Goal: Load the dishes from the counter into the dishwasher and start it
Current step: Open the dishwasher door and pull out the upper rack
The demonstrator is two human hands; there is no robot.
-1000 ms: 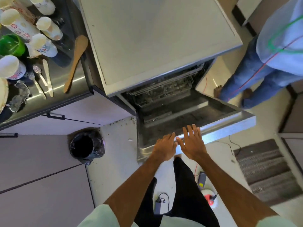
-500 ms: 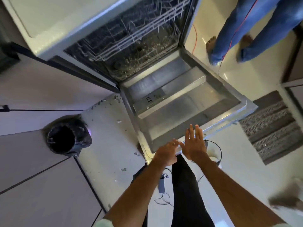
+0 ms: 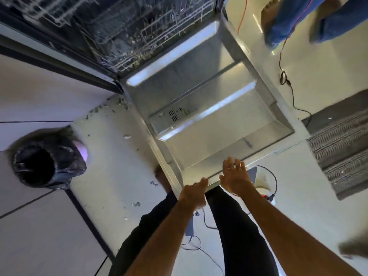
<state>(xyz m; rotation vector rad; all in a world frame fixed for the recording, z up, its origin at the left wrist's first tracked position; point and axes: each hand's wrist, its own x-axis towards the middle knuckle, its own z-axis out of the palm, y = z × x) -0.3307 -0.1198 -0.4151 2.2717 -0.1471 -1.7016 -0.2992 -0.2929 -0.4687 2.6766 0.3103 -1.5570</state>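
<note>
Gripping the dishwasher door (image 3: 209, 108), left hand (image 3: 193, 194) fingers curled on its edge, right hand (image 3: 236, 178) fingers straight.

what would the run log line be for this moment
dishwasher door: open | left hand: grips its front edge | right hand: flat on same edge

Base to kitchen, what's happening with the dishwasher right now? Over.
Left hand grips dishwasher door front edge; right hand open, flat on it. Door down flat, rack pushed in. Cables on floor by feet.
</note>
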